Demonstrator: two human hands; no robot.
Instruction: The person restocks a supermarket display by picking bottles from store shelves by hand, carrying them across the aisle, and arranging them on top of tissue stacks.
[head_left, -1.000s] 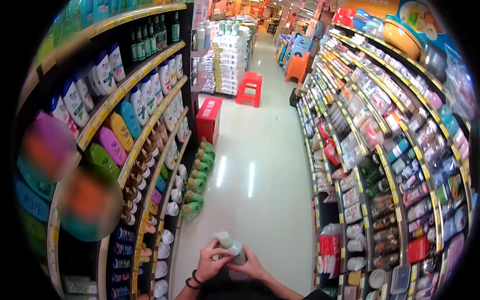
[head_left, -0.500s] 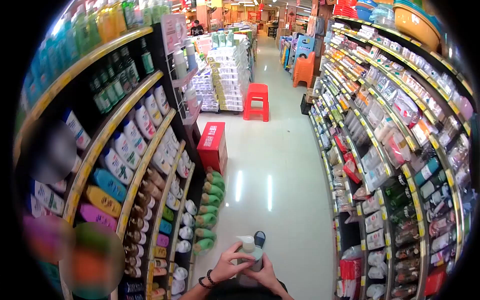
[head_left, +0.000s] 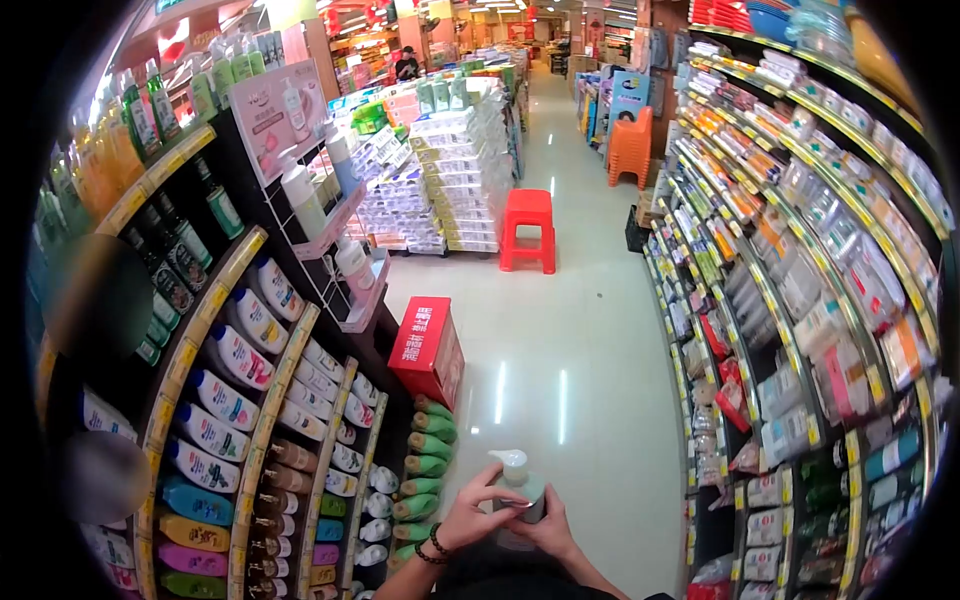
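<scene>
In front of my body is a translucent pale-green pump bottle (head_left: 534, 487) with a white pump head (head_left: 511, 461), held roughly upright. My left hand (head_left: 474, 518) grips it from the left, with fingers across its upper front, and dark beads circle that wrist. A small shiny bit at those fingertips is too small to make out. On the other side my right hand (head_left: 552, 530) is wrapped around the bottle. Its lower part is mostly hidden by my hands.
Shampoo bottles (head_left: 212, 417) fill the left shelves; packaged goods (head_left: 790, 400) line the right ones. Along the aisle stand a red box (head_left: 425, 345), green-wrapped items (head_left: 425, 460), a red stool (head_left: 528, 230) and stacked white packs (head_left: 460, 180). Orange stools (head_left: 628, 145) and a person (head_left: 406, 65) are farther off.
The view has moved forward along the aisle, so the red box and stool appear nearer. Both hands still hold the pump bottle, which sits slightly higher and farther right in view.
</scene>
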